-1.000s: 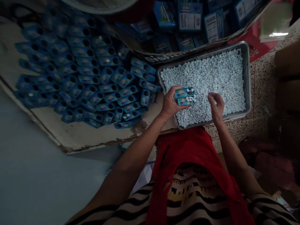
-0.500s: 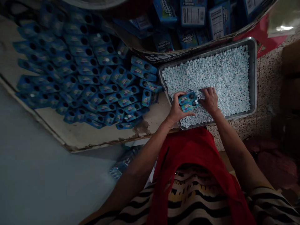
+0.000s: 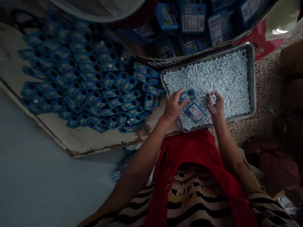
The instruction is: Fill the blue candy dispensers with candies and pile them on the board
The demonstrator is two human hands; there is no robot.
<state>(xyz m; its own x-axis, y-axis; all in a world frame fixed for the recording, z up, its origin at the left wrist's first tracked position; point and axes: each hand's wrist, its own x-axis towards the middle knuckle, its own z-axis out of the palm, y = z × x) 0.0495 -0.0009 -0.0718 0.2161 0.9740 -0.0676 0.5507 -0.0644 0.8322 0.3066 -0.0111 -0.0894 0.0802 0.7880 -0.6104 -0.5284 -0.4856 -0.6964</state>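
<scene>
Over the left part of a metal tray (image 3: 252, 78), my left hand (image 3: 174, 105) grips a small blue candy box (image 3: 187, 95) with a dark round hole in its top. Pale blue and white candies (image 3: 213, 74) fill the tray. A second blue box (image 3: 195, 112) lies on the candies just below, its white label panel facing up. My right hand (image 3: 216, 105) is palm up over the candies, fingers curled around a small handful of candies (image 3: 211, 99).
Rows of blue boxes (image 3: 92, 85) with round holes stand on the worn table (image 3: 94, 146) at left. A large carton (image 3: 151, 60) holding more blue boxes (image 3: 193, 19) sits behind the tray. A round container (image 3: 106, 15) is at the top.
Both boxes were together in my left hand; now one lies on the candies and one stays held. My right hand has turned from palm down to palm up, with candies in it.
</scene>
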